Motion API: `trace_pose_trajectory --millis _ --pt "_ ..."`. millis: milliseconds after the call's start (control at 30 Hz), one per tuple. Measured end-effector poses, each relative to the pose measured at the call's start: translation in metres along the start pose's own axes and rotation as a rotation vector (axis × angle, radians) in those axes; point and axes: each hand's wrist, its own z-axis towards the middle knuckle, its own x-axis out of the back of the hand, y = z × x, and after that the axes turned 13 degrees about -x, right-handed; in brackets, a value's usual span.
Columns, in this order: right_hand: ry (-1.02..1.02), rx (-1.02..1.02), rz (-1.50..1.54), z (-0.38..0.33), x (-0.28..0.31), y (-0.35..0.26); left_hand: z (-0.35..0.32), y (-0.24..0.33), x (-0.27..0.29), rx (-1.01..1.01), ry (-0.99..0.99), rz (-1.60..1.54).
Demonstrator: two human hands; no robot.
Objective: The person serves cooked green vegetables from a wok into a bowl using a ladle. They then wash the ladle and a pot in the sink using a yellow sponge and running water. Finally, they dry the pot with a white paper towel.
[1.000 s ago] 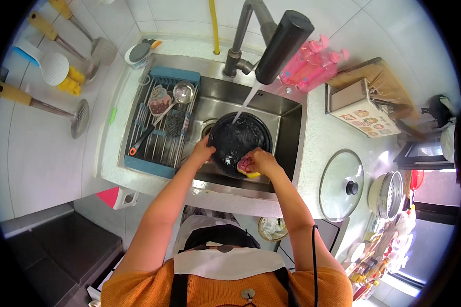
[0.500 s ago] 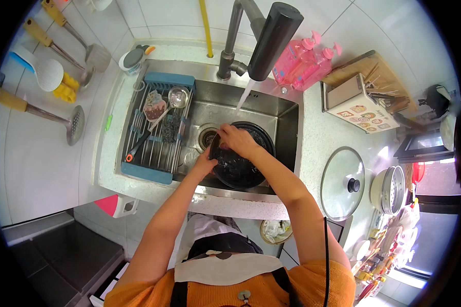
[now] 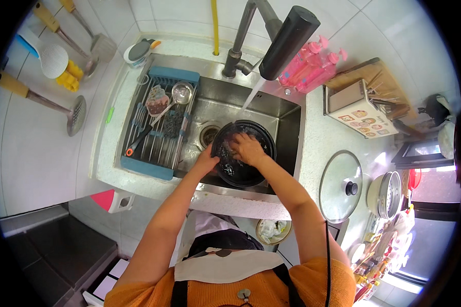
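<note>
Two-handed in the head view, worked over the black pan (image 3: 241, 174), seated in the sink (image 3: 291, 134) just past three o'clock from the rack (image 3: 146, 168). Pinched its rim at nine o'clock with the left hand (image 3: 206, 159), closed firmly. Spread the right hand (image 3: 247, 149) inside, fingers loosely apart toward ten o'clock; could not tell of anything held beneath the hidden palm. Ran the stream (image 3: 252, 96) down from the tap (image 3: 289, 41), close to the pan's twelve o'clock rim.

Risked losing the wet rim, from holding at one side only and pressing off-centre. Might also have splashed the counter (image 3: 312, 128), from letting the stream strike the rim.

Against a second earlier, had shifted the right hand from five o'clock, then plainly gripping a pink-and-yellow sponge, to near the middle; no longer showed the sponge. Kept the left hand at nine o'clock.
</note>
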Motion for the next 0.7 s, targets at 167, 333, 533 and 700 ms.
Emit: trace_pose_trajectory --millis 167,333,533,700 --pt "-0.304 -0.553 0.299 -0.006 -0.039 -0.019 0.003 -0.007 0.003 -0.092 0.006 0.109" --pt "-0.205 -0.308 0.197 -0.003 -0.074 -0.01 -0.005 0.018 -0.002 -0.08 0.019 0.228" --pt "0.326 0.394 -0.018 0.025 0.022 -0.015 0.013 -0.006 0.0 -0.174 0.144 0.127" --pt "0.264 0.535 -0.429 0.044 0.017 0.016 0.009 -0.001 -0.001 -0.215 0.095 -0.011"
